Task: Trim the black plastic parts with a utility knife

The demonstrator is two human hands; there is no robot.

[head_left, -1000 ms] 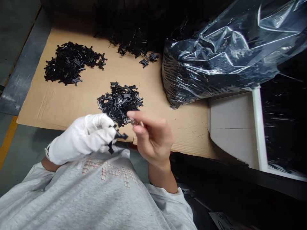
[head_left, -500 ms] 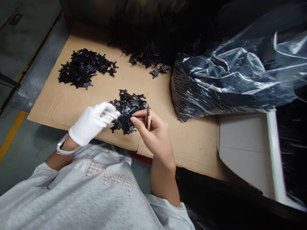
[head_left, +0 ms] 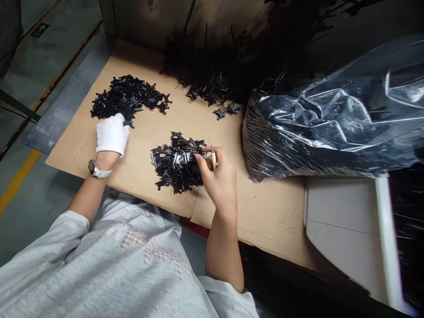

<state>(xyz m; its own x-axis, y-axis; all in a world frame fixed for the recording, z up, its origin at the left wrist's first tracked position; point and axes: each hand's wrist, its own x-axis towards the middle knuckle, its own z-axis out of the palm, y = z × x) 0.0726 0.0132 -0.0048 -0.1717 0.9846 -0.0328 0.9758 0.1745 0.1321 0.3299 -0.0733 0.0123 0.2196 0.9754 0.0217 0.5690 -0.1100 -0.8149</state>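
Note:
My left hand, in a white glove, is at the near edge of the left pile of small black plastic parts. Its fingers are curled down, and whatever they hold is hidden. My right hand is bare and closed around a small knife with a pale handle, its thin dark tip pointing up. The thumb and fingertips of that hand touch the right side of the middle pile of black parts. Whether they also pinch one of the parts, I cannot tell.
Cardboard covers the tabletop. More black parts lie at the dark back, with a couple of loose ones in front. A large black plastic bag bulges on the right, above a white open box.
My left hand has moved from the middle pile to the left pile, up and left. My right hand stays by the middle pile with the knife. The view has shifted slightly.

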